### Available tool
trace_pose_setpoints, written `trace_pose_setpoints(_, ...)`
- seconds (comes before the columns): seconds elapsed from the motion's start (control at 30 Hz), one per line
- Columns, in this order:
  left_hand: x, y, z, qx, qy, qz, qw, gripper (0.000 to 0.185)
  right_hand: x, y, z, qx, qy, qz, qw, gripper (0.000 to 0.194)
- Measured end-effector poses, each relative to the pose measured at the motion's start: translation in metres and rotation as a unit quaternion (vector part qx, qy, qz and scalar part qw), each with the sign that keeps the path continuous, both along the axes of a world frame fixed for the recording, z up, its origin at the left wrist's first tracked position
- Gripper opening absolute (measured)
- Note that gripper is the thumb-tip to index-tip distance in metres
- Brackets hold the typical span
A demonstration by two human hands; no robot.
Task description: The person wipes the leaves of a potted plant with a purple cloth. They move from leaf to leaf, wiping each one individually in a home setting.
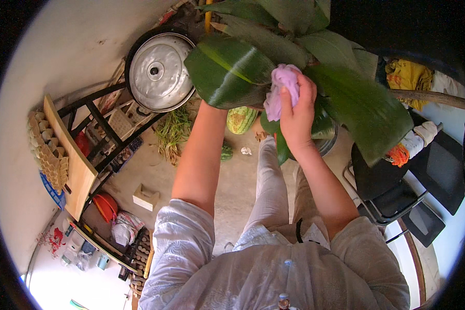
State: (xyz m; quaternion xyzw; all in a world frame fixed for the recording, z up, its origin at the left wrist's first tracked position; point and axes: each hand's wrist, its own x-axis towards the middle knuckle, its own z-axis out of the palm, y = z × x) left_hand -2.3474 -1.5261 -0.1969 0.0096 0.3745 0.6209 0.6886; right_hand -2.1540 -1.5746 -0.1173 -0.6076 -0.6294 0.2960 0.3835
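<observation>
In my right hand is a crumpled pink-lilac cloth, which rests against the base of a broad, glossy green leaf. My left forearm reaches up beneath that same leaf, which hides my left hand. The leaf belongs to a large-leaved potted plant. Another wide leaf of it spreads to the right of my right hand. Below, a dark round pot rim shows in part behind my right wrist.
A lidded metal pot stands on a black rack at the left. Watermelons and a bunch of green stalks lie on the floor. Egg trays sit by a wooden board. Black folding chairs stand at the right.
</observation>
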Motion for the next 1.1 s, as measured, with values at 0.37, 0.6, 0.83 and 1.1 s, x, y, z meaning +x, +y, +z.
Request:
trace_pose_setpoints(0.37,0.032,-0.042,0.013,-0.046,-0.157,0.023,0.986,0.042,-0.034,0.006,-0.054,-0.148,0.048,-0.107,0.982,0.043)
trace_pose_setpoints(0.6,0.028,-0.052,0.015,0.029,-0.185,0.002,0.982,0.041,-0.057,-0.015,0.025,-0.123,0.118,0.032,0.985,0.039)
trace_pose_setpoints(0.83,0.029,-0.058,0.016,0.068,-0.194,-0.006,0.979,0.042,-0.047,-0.013,0.041,-0.04,0.106,0.177,0.978,0.042)
trace_pose_setpoints(1.1,0.047,-0.079,0.013,-0.03,-0.08,0.073,0.994,0.039,-0.055,-0.009,0.055,-0.065,0.151,0.143,0.976,0.044)
